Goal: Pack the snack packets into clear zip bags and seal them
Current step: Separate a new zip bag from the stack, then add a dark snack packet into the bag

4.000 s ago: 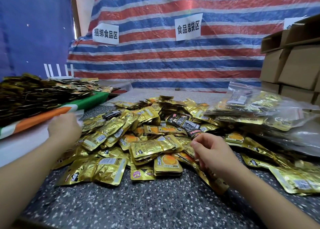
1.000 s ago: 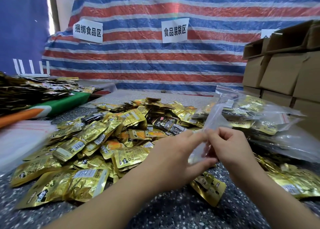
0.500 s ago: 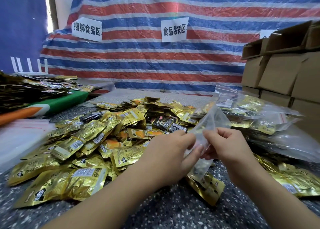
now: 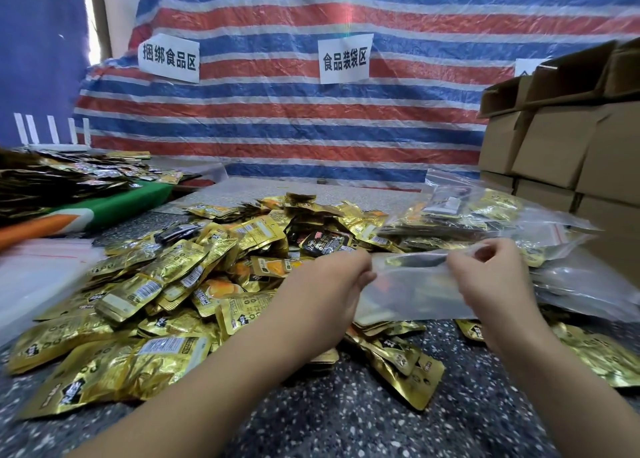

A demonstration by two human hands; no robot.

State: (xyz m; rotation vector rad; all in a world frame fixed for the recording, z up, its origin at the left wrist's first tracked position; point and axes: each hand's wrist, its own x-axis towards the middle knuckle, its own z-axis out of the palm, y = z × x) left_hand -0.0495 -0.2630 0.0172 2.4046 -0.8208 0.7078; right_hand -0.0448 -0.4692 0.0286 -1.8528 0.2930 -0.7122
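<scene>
- A striped red, white and blue tarp (image 4: 311,121) hangs behind a speckled stone table (image 4: 346,419), with stacked cardboard boxes (image 4: 568,139) at the right.
- A broad heap of gold foil snack packets (image 4: 180,284) covers the table's middle; filled zip bags (image 4: 485,215) lie behind the right hand.
- An empty clear zip bag (image 4: 412,288), bunched and narrow half a second ago, is now stretched flat and wide between the hands.
- The left hand (image 4: 332,284) pinches the bag's left edge; the right hand (image 4: 491,277) pinches its top right corner, fingers closed on the plastic.
- The mouth seems to be parting, though the plastic's glare makes that uncertain; likely the bag is nearly ready for filling.
</scene>
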